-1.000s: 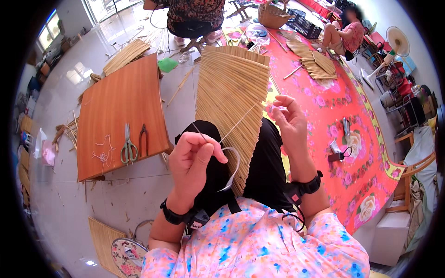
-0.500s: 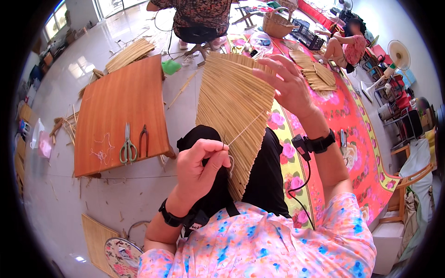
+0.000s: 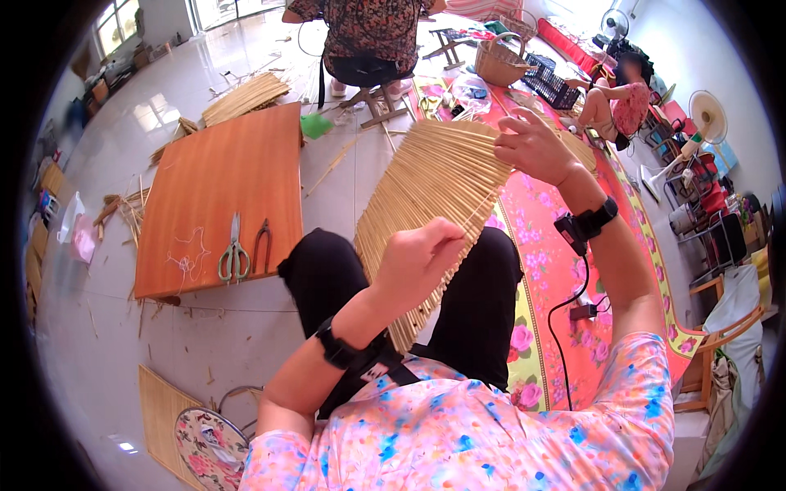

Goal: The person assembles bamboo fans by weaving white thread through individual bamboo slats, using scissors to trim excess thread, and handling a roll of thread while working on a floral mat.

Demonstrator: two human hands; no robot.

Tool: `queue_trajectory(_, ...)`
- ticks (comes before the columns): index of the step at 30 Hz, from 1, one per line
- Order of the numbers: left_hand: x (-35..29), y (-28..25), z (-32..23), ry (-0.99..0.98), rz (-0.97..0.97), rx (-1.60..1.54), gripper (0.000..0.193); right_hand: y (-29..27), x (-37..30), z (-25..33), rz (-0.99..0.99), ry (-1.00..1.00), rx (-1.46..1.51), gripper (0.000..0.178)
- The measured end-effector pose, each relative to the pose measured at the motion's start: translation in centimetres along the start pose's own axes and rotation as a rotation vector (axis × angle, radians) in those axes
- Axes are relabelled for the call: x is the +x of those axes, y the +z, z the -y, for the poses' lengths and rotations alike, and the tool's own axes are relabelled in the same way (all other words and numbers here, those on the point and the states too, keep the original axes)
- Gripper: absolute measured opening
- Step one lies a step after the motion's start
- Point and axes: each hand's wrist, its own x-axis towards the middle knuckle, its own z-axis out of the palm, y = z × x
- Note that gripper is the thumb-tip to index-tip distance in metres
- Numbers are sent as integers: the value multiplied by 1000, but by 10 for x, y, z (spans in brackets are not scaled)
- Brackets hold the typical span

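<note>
A fan-shaped panel of pale straw stalks stands tilted over my lap between my knees. My left hand is closed in a pinch in front of its lower right side, back of the hand towards me. A light thread runs from the panel's right edge down to those fingers; the fingertips themselves are partly hidden. At the upper right corner of the panel, the bent fingers of my right hand grip the edge.
To the left is a low orange wooden table bearing scissors, pliers and tangled white thread. A floral mat spreads on the right. Ahead, a person sits on a stool; another person sits further right.
My left hand has moved right and turned, now in front of the panel's right side. The right hand has shifted right and its fingers have closed in on the edge. The panel leans further right.
</note>
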Motion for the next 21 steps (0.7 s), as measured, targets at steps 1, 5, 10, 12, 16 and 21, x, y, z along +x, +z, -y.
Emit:
queue_trajectory(1, 7, 7, 0, 55, 11, 72, 4, 5, -11, -2, 18, 27, -7, 10)
queue_trajectory(5, 24, 26, -6, 175, 46, 260, 5, 11, -41, -6, 34, 180, -13, 11)
queue_trajectory(10, 35, 40, -7, 193, -8, 321, 5, 6, -54, -6, 271, 445, 142, 20)
queue_trajectory(12, 38, 42, -9, 158, -20, 283, 5, 6, -61, -3, 246, 499, 190, 23)
queue_trajectory(16, 51, 42, -7, 170, -125, 264, 4, -10, -65, 2, 212, 547, 185, 23)
queue_trajectory(21, 108, 9, -15, 54, -250, -107, 11, -30, -55, 16, 226, 563, 172, 24)
